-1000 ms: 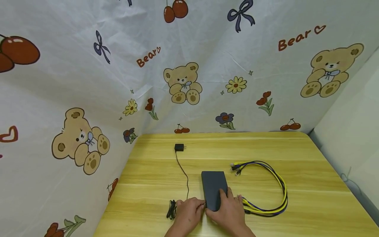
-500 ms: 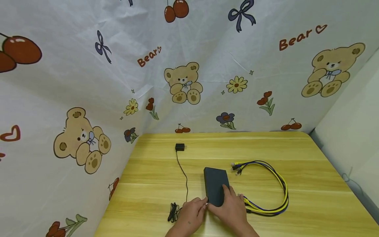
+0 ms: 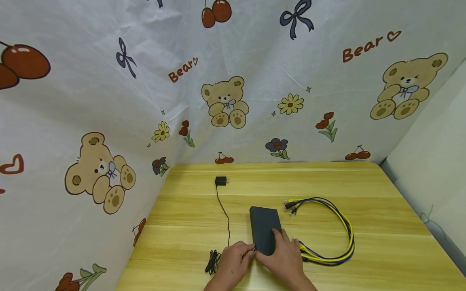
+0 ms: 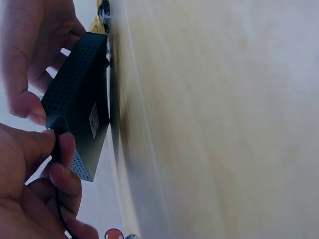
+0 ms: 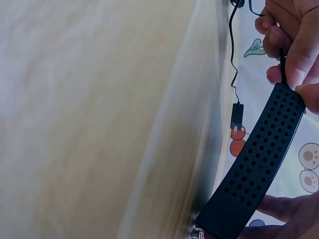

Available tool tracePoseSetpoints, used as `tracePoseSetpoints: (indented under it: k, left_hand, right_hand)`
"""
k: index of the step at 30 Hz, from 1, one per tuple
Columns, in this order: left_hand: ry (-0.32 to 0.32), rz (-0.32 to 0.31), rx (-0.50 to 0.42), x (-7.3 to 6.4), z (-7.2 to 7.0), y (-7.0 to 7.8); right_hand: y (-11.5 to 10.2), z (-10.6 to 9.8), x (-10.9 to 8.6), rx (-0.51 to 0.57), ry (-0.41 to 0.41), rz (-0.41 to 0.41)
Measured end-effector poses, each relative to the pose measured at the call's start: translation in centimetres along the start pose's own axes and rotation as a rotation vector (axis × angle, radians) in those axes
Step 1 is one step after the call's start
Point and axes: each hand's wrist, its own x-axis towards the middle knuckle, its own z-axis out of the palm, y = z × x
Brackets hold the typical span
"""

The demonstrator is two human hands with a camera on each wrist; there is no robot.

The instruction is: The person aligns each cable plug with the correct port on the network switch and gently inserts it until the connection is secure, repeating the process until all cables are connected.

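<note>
A flat black network switch [image 3: 263, 226] with perforated sides is held tilted over the table, its labelled underside [image 4: 93, 119] showing in the left wrist view. My right hand [image 3: 285, 258] grips its near right part, fingers on the top and thumb at the near edge. My left hand [image 3: 234, 262] pinches the end of a thin black power cord [image 4: 58, 201] between thumb and fingers, right at the near left corner of the switch. The plug's tip is hidden by the fingers. The cord runs from a black power adapter [image 3: 220, 180] lying further back.
A tied bundle of the black cord [image 3: 212, 262] lies left of my left hand. Yellow, blue and black network cables [image 3: 347, 230] curve in a loop at the right. Behind the wooden table [image 3: 382, 194] hangs a bear-print cloth [image 3: 255, 60].
Over the last second the switch has shifted slightly up and right in the head view and become tilted. Both hands moved with it, the left staying at its corner.
</note>
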Motion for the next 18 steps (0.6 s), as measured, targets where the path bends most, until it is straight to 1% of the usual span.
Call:
tracePoseSetpoints:
  k: [4,7,12,14,18]
  left_hand:
    - [0.049,0.005,0.134,0.2,-0.1,0.2]
    - [0.063,0.010,0.177,0.3,-0.2,0.3]
    - [0.054,0.021,0.170,0.5,-0.4,0.4]
    - [0.039,0.022,0.161,0.7,-0.5,0.2]
    - [-0.004,0.031,0.090,1.1,-0.6,-0.3]
  right_hand:
    - [-0.1,-0.1,-0.1,-0.007,-0.013,0.003]
    - [-0.2,0.1,-0.1,-0.015,-0.014,-0.001]
    - [-0.1,0.2,-0.2,-0.026,-0.022,-0.010]
    - [-0.1,0.3,-0.2,-0.035,-0.018,-0.024]
    - [0.0,0.6,-0.3,-0.054,0.008,-0.061]
